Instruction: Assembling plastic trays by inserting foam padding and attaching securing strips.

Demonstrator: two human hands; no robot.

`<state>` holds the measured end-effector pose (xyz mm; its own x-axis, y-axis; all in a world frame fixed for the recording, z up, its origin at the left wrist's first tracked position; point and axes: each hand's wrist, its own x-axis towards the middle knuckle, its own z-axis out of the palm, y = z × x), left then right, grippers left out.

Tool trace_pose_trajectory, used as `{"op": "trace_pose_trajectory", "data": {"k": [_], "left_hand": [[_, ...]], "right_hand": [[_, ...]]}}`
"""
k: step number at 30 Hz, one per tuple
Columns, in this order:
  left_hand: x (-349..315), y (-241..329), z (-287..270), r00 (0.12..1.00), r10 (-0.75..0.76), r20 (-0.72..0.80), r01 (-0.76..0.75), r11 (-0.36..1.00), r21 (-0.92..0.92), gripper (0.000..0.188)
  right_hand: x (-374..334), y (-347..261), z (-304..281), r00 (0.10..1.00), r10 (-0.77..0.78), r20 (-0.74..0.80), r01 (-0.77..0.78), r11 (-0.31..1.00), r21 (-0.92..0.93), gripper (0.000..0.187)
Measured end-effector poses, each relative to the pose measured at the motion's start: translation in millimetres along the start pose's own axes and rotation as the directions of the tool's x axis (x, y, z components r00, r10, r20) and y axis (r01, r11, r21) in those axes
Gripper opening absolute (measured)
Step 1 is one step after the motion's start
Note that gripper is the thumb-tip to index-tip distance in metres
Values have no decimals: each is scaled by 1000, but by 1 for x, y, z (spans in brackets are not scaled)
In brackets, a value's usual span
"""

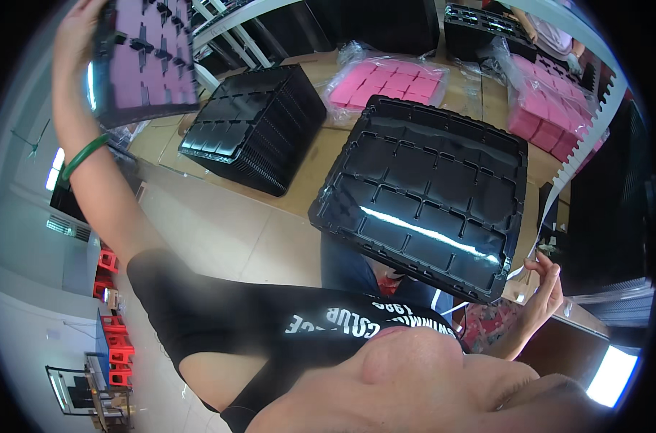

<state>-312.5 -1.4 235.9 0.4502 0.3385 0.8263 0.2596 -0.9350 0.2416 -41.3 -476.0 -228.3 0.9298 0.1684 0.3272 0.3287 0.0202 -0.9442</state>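
Up at the far left, my left hand [79, 25] grips the edge of a black plastic tray [106, 97], raised and tilted. Pink foam pieces [162, 50] show across that tray, with black gaps between them. Part of this hand lies beyond the picture's edge. My right hand [547, 289] is at the right, its fingers curled together beside a thin white strip [543, 224]; what they pinch is too small to make out. Just left of it, in front of my body, sits a shiny black tray [429, 195] with moulded compartments and no foam in it.
A tall stack of black trays [256, 123] stands on the cardboard-covered table [306, 169]. Behind lie pink foam blocks [386, 81] in clear plastic, with more bagged pink foam [552, 108] at the right. Another person's arm [526, 27] shows at the back. Red stools [119, 346] stand far left.
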Motion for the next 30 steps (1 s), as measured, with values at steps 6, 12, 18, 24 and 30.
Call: {"op": "trace_pose_trajectory", "data": {"k": [6,12,18,24,30], "left_hand": [[-85,-143,152,973,13,229,-106,912,395,22],[-203,-210,244,895,-219,388,2,873,488,24],[-208,-206,232,894,-266,360,30,837,546,26],[-220,-202,210,858,-228,461,-56,850,525,29],[-209,-191,225,811,-279,513,-73,823,564,34]], "right_hand": [[-4,3,3,999,-6,43,6,1000,9,47],[-9,-5,-10,998,60,-2,-60,998,30,45],[-9,-3,-5,998,59,-8,-59,998,-3,44],[-1,-1,14,993,67,99,-65,997,-29,42],[13,-6,18,994,1,106,6,998,-70,40]]}}
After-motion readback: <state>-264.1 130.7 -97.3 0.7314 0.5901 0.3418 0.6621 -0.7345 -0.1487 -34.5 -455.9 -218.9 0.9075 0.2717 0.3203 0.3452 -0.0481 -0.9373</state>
